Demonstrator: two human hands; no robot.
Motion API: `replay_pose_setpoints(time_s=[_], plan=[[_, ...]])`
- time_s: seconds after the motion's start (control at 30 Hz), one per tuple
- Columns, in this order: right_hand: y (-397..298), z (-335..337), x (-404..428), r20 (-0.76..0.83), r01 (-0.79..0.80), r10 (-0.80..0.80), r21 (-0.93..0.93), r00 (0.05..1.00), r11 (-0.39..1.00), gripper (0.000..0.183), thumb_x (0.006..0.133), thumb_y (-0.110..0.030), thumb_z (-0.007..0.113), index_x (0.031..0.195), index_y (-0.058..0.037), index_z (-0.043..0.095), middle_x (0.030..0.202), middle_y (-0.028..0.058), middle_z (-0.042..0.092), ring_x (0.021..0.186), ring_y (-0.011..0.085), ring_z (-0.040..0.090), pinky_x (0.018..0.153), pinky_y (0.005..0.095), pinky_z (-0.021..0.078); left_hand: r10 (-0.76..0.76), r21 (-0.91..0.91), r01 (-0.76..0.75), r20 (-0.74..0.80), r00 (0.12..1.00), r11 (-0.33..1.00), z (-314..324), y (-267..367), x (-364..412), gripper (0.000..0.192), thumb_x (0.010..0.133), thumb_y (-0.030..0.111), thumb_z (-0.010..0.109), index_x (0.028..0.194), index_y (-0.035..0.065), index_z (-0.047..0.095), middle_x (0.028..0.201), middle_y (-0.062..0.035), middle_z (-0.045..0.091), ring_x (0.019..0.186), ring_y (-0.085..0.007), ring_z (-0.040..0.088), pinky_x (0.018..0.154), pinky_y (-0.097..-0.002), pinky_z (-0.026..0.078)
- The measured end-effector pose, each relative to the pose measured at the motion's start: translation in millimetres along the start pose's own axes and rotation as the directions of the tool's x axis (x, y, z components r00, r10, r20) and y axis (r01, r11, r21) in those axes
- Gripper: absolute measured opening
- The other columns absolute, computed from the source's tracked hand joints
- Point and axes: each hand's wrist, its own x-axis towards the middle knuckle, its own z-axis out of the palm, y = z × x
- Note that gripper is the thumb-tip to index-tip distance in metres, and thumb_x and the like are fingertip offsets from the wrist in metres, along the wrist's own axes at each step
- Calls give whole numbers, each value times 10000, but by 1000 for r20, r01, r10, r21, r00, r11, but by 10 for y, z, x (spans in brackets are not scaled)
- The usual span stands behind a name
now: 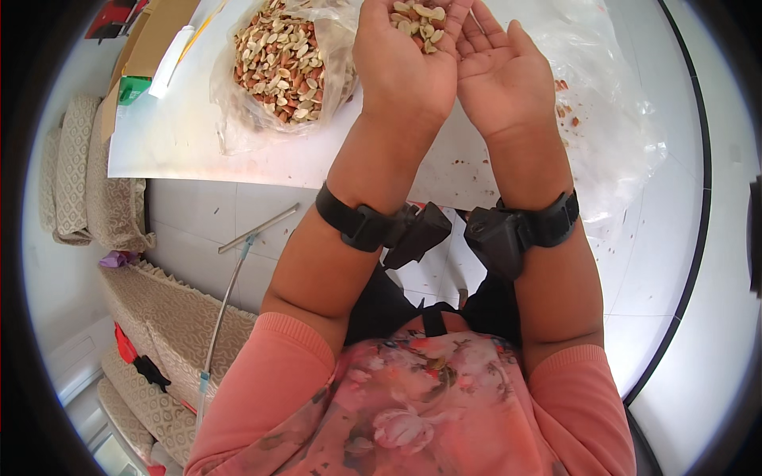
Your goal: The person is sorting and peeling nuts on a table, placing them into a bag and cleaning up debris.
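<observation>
Cupped palm up, my left hand (408, 65) holds a small heap of shelled peanut halves (418, 25) near the top of the view. My right hand (503, 74) lies against it on the right, palm up, with its fingers apart and nothing plain to see on the palm. To the left of both hands a clear plastic bag (223, 122) stands wide open, full of peanut kernels (286, 65), some pale and some with red skins. Right of my right hand, bits of red peanut skin (575, 121) lie on a sheet of clear plastic (619, 143).
The white table (178, 149) bears a cardboard box (156, 38), a white tube-like item (171, 62) and scattered crumbs. A floor squeegee (244, 244) leans beside a patterned sofa (172, 315) at the left. Black devices are strapped to both my forearms.
</observation>
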Motion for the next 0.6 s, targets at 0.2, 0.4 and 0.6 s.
replay_pose_setpoints(time_s=[0.2,0.4,0.6], plan=[[76,-26,-2,62,-67,62,85,996,994,473,1121,-322,341,1294,70,541,1275,181,637,1205,294,597,1119,412,453,74,69,-75,20,997,995,11,8,-14,495,1122,295,291,1239,-122,531,1311,-278,582,1292,-377,553,1176,-460,438],[112,39,-42,-8,2,-2,-48,1000,999,470,1122,-314,336,1260,62,582,1218,158,656,1168,278,623,1093,397,483,24,-5,-25,-186,982,1000,-158,-83,13,426,1118,272,346,1147,-93,563,1203,-231,615,1177,-338,602,1093,-430,515],[275,44,55,-45,82,-78,80,996,993,457,1110,-370,374,1135,18,613,1085,129,669,1058,250,636,999,404,539,34,125,-23,-93,995,992,-106,-110,40,444,1112,267,319,1187,-93,567,1251,-240,597,1231,-355,570,1136,-443,467]])
